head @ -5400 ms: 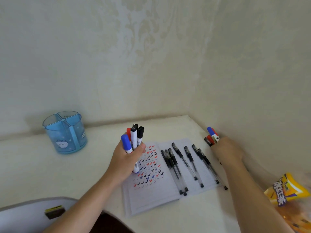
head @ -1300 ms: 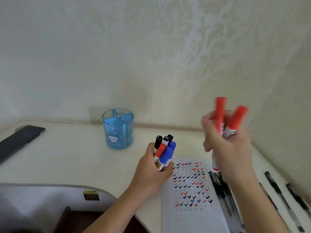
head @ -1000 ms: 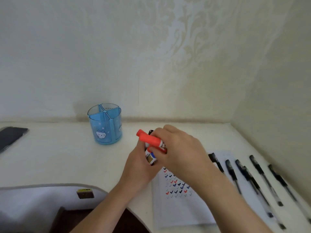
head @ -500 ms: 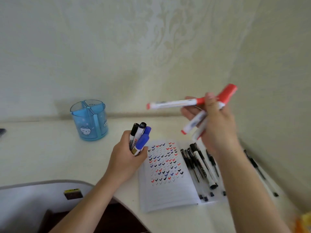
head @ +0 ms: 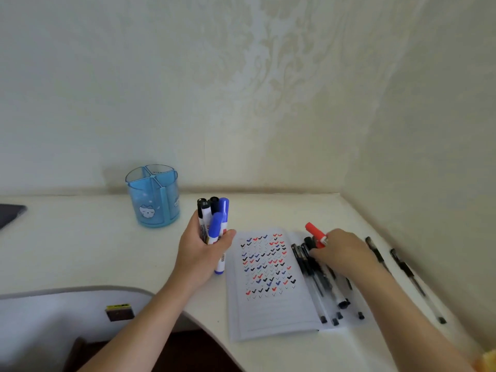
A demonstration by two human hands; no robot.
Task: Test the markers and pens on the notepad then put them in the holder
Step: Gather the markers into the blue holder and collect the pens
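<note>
1. Lying open on the counter (head: 80,251): notepad (head: 268,312), covered in ticks.
2. Holder (head: 153,200) upright, left of both hands.
3. Left hand (head: 200,255) grips marker bundle (head: 214,224) upright beside the notepad.
4. Right hand (head: 343,253) clutches red marker (head: 314,232) over pens (head: 314,280) on the notepad.

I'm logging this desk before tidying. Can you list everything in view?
holder: one, translucent blue, back left of table, nothing seen inside.
marker bundle: about four, black and blue caps, upright in left grip.
red marker: one, held in right grip above the notepad.
notepad: one, white, open, rows of red, blue, black ticks.
pens: several, black, on the notepad's right page.
loose pens: two, black, on the table right of the notepad.
dark device: one, table's left edge, cut off.
table: one, white.
left grip: hand closed round the marker bundle.
right grip: hand over the pens, holding the red marker.
</note>
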